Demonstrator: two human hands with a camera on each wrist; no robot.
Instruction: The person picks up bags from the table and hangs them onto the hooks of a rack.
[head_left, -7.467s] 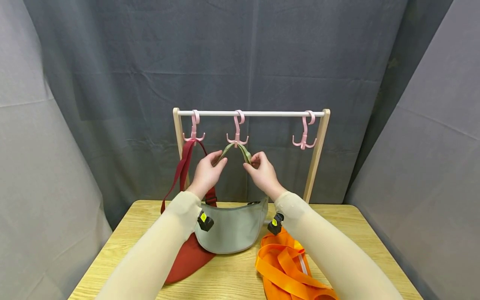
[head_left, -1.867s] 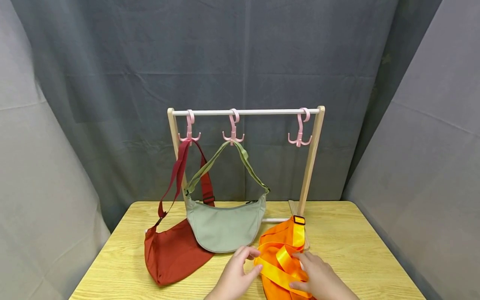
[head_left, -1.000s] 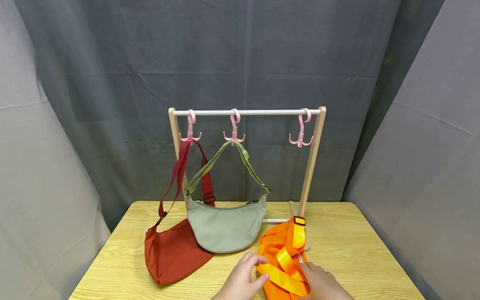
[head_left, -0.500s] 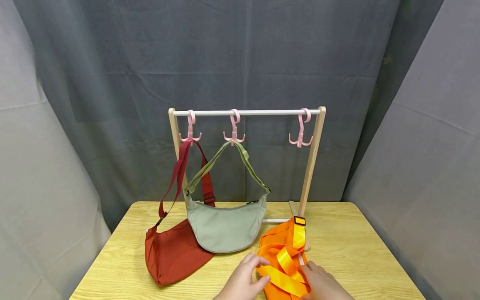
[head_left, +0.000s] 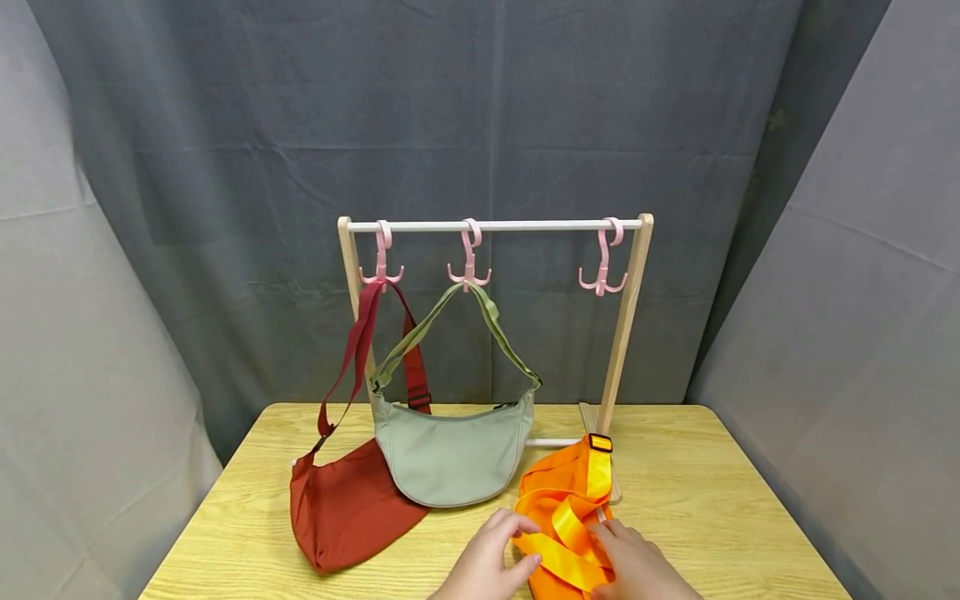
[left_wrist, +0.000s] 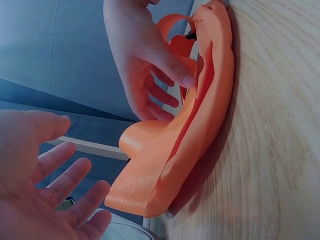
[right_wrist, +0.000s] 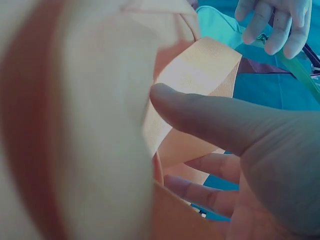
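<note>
An orange bag (head_left: pixel 551 479) with a bright orange strap (head_left: pixel 562 560) coiled on top lies at the table's front right. My left hand (head_left: pixel 491 558), fingers spread and loosely bent, hovers by the bag's left side; the left wrist view shows a gap between this hand (left_wrist: pixel 45 180) and the strap. On the other side, my right hand (head_left: pixel 637 562) is at the strap loops. Its thumb (right_wrist: pixel 200 112) lies over the strap in the right wrist view, with relaxed fingers behind. A grey-green bag (head_left: pixel 457 454) and a red bag (head_left: pixel 348 508) hang by their straps from hooks.
A rack with a white bar (head_left: pixel 540 225) and wooden legs stands at the table's back. Three pink hooks hang on it; the right hook (head_left: pixel 602 267) carries no bag. The red bag's body rests on the wooden table (head_left: pixel 720 500). Grey cloth walls surround it.
Both hands have let go of the green strap at the middle hook and come down to the orange bag. Over the last second they have barely moved.
</note>
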